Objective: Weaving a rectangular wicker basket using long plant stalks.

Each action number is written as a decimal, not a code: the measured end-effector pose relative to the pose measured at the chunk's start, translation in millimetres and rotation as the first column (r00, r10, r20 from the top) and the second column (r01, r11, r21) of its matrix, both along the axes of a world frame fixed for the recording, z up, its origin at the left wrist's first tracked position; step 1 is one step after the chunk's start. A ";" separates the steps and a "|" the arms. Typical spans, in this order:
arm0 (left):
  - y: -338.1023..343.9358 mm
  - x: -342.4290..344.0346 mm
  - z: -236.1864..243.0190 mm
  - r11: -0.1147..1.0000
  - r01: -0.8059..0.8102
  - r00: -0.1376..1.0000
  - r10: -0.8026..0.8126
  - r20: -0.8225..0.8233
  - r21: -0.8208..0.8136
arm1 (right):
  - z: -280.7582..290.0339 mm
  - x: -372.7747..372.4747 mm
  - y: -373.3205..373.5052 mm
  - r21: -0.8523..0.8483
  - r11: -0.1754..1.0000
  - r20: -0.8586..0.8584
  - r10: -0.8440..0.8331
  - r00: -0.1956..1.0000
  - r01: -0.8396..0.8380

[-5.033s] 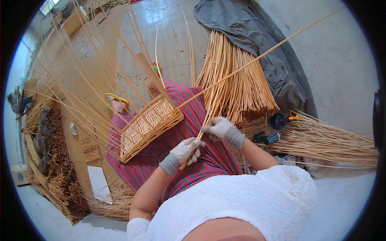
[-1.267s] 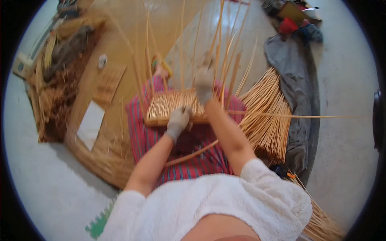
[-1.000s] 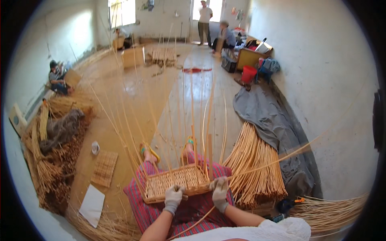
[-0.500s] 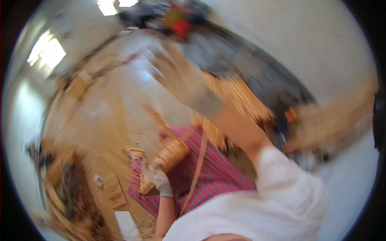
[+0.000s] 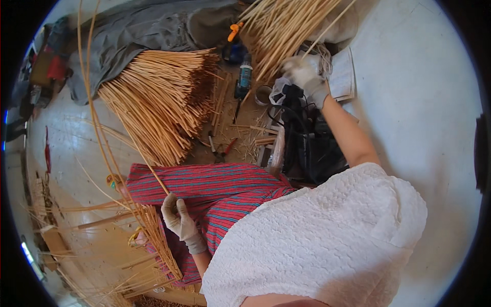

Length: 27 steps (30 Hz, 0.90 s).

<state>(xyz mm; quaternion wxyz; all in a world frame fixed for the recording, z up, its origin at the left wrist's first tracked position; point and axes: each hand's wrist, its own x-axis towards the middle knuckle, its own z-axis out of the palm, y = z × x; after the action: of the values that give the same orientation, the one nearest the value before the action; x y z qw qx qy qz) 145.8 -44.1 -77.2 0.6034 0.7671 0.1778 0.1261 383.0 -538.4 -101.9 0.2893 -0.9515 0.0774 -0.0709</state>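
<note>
My left hand (image 5: 179,220), in a pale glove, is closed around the lower end of a long thin cane rod (image 5: 140,151) that slants up to the left. Beside that hand, along the edge of my red striped cloth (image 5: 215,187), lies a partly woven cane piece (image 5: 158,240) with long loose ends spreading left. My gloved right hand (image 5: 305,77) reaches far to the right, over a cluttered patch by a loose bundle of pale rods (image 5: 286,30). One thin rod (image 5: 332,28) runs down to its fingers. Blur hides whether they grip it.
A thick bundle of brown cane rods (image 5: 158,102) lies ahead, partly under dark grey cloth (image 5: 138,25). Near it are a teal power tool (image 5: 244,77), red-handled cutters (image 5: 225,150), an orange-topped tool (image 5: 235,31) and a black bag (image 5: 317,151). Paper sheets (image 5: 341,77) lie at right.
The view has swung to the right. My right hand, raised with fingers spread before, is now low by the pale rods. My left hand has gone from the woven piece to a rod.
</note>
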 end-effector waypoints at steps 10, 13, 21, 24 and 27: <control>-11.9 21.9 6.1 0.969 0.006 0.995 0.020 -0.102 0.247 | -165.4 18.2 -102.8 -0.408 0.872 -0.188 0.209 0.960 -0.269; -12.4 32.1 3.0 0.955 0.005 0.992 0.033 -0.123 0.295 | -167.5 2.6 -114.5 -0.512 0.820 -0.199 0.178 0.964 -0.257; -10.4 46.2 -7.1 0.972 -0.003 0.987 0.041 -0.155 0.236 | -64.7 16.0 -145.2 -0.085 0.948 0.177 -0.287 0.941 0.306; -11.0 49.3 -7.6 0.983 -0.057 0.978 0.091 -0.190 0.177 | -67.9 33.3 -107.7 0.214 0.975 -0.172 0.102 0.980 -0.064; -8.6 52.5 -4.9 0.974 -0.061 0.972 0.108 -0.207 0.220 | -105.6 35.3 -76.7 -0.217 0.821 -0.705 0.242 0.667 -0.527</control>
<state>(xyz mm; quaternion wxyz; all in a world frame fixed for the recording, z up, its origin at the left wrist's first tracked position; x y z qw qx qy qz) 198.3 -52.8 -82.2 0.4890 0.8280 0.2610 0.0851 418.3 -615.0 -207.5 0.0496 -0.9472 -0.0514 0.3127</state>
